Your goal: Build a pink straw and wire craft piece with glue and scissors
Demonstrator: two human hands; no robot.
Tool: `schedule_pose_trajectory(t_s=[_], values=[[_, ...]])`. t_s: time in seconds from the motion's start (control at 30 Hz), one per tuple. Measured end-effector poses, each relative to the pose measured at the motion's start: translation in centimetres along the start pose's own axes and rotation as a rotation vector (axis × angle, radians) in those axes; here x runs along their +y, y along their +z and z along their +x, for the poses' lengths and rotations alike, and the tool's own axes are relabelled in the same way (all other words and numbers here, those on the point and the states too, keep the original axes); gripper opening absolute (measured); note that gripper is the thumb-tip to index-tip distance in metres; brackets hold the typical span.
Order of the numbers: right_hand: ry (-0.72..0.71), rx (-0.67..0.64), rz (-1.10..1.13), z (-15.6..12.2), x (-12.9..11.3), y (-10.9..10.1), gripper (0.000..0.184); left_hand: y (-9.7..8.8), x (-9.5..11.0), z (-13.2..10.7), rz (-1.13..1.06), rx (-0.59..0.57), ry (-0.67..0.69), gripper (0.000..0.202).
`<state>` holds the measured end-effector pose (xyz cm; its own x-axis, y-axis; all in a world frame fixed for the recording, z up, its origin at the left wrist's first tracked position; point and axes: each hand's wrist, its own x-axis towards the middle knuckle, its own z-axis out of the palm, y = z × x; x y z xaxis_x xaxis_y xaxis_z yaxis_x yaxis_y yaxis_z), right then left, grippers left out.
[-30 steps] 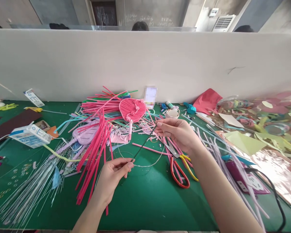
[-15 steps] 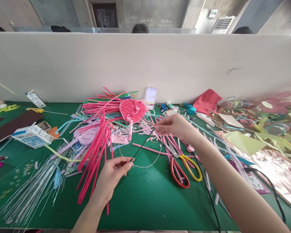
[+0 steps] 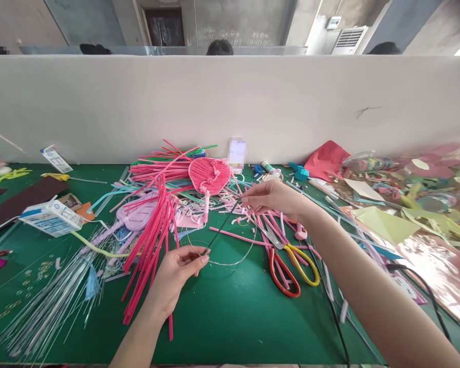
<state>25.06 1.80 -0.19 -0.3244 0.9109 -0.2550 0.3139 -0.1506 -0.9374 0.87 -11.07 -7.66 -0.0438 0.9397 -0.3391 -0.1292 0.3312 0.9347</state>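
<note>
My left hand (image 3: 176,276) pinches the near end of a thin dark stick (image 3: 222,227) low over the green table (image 3: 230,317). My right hand (image 3: 272,198) pinches the stick's far end, above the pink strips. A fine clear wire (image 3: 233,261) loops from the left fingers across the mat towards the right hand. Just behind the stick lies a pink heart-shaped fan (image 3: 209,175) with a handle. A bundle of bright pink strips (image 3: 153,240) lies to the left of my left hand.
Red- and yellow-handled scissors (image 3: 289,263) lie right of the stick. A lilac fan (image 3: 136,214), a white carton (image 3: 51,217) and clear rods (image 3: 49,301) lie left. Cut paper (image 3: 406,204) piles at right, a black cable (image 3: 425,291) crosses there. A white partition (image 3: 230,102) stands behind.
My right hand has moved a little left and away from me with the stick's far end, uncovering the scissors' handles. The left hand has barely shifted.
</note>
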Motion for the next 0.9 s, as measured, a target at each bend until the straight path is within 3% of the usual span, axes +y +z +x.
schedule_pose_trajectory(t_s=[0.5, 0.9], values=[[-0.071, -0.032, 0.006, -0.03, -0.27, -0.05, 0.037, 0.15, -0.09, 0.23, -0.049, 0.023, 0.020, 0.028], [-0.096, -0.005, 0.086, 0.81, 0.13, 0.44, 0.023, 0.13, -0.38, 0.42, -0.060, 0.040, 0.013, 0.027]])
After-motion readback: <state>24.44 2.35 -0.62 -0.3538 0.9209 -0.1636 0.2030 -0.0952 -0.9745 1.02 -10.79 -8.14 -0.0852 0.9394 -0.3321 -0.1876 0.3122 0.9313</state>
